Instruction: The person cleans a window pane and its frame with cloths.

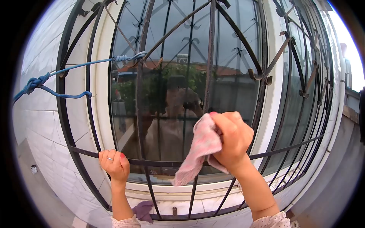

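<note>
My right hand (pixel 232 138) is closed on a pink and white cloth (pixel 199 144), pressed around a vertical bar of the black metal window grille (pixel 210 64). The cloth's loose end hangs down to the left, across the lower horizontal bar. Further left, my left hand (pixel 115 165) has its fingers wrapped round that horizontal bar (pixel 152 163). A ring shows on one finger. Behind the grille is a dark glass window (pixel 171 133) with reflections in it.
A blue rope (pixel 81 64) is knotted to a grille bar at upper left and stretches out leftward. A purple cloth (pixel 143 211) lies on the tiled sill (pixel 182 207) near my left forearm. White tiled wall (pixel 45 125) flanks the window; the grille continues to the right.
</note>
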Available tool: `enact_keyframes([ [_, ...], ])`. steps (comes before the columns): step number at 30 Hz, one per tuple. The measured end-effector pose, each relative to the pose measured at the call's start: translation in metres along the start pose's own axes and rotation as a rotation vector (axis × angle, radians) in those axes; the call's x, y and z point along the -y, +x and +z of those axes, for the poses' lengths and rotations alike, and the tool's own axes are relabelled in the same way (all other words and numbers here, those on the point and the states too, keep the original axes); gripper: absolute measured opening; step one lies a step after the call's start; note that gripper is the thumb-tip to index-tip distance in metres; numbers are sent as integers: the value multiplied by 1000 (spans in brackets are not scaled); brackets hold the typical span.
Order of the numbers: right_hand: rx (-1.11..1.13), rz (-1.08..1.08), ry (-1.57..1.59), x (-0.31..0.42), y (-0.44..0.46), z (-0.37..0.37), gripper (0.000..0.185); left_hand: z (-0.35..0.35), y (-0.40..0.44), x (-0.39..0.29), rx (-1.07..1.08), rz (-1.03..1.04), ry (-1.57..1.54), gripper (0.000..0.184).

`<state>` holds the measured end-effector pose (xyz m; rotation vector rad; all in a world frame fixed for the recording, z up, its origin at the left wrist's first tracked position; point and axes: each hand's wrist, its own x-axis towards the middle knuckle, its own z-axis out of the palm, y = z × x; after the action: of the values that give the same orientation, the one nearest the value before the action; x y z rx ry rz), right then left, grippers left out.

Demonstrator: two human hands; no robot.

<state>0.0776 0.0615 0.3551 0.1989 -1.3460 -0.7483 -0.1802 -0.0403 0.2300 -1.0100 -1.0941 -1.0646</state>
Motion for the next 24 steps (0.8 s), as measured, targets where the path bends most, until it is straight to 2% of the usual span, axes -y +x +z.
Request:
enact_keyframes([
  [1, -24, 134, -45, -17, -5, 2, 29, -1, 0, 0, 1, -1, 7, 24],
  [2, 51, 262, -181, -30, -8, 5, 33, -2, 0, 0, 24, 3, 4, 22],
  [4, 139, 383, -389, -62, -13, 37, 27, -5, 1, 0, 55, 16, 2, 21],
  [5, 175, 525, -315, -75, -10, 55, 24, -6, 0, 0, 70, 14, 8, 20],
  [7, -35, 806, -124, -95, 2, 97, 24, -5, -1, 1, 67, 18, 8, 20],
  [8, -134, 715, 11, -99, 4, 119, 25, -6, 0, 0, 76, 21, 5, 20],
  [9, -25, 410, 50, -103, -4, 145, 30, -7, 0, 1, 88, 27, 4, 20],
  [11, 419, -182, -16, -83, -17, 169, 46, -7, 1, 1, 84, 41, 0, 20],
  [12, 456, -350, 31, -81, -18, 188, 46, -6, 0, 2, 91, 48, 1, 20],
  [14, 379, -367, 47, -90, 15, 215, 42, -8, -2, 3, 127, 35, 6, 21],
  [16, 128, -400, 62, -116, 63, 242, 32, -5, -3, 4, 99, 41, 21, 21],
  [18, 122, -355, 142, -143, 102, 257, 36, -6, -6, 6, 116, 47, 42, 20],
  [20, 43, -380, -11, -182, 136, 262, 27, -5, -10, 8, 101, 37, 78, 20],
  [21, 69, -324, -288, -212, 151, 262, 24, -10, -1, 4, 116, 47, 77, 24],
  [23, -52, -80, -430, -285, 163, 245, 21, -12, 2, 1, 136, 31, 75, 27],
  [24, -47, 120, -570, -296, 153, 209, 26, -13, 1, 0, 150, 26, 70, 28],
])
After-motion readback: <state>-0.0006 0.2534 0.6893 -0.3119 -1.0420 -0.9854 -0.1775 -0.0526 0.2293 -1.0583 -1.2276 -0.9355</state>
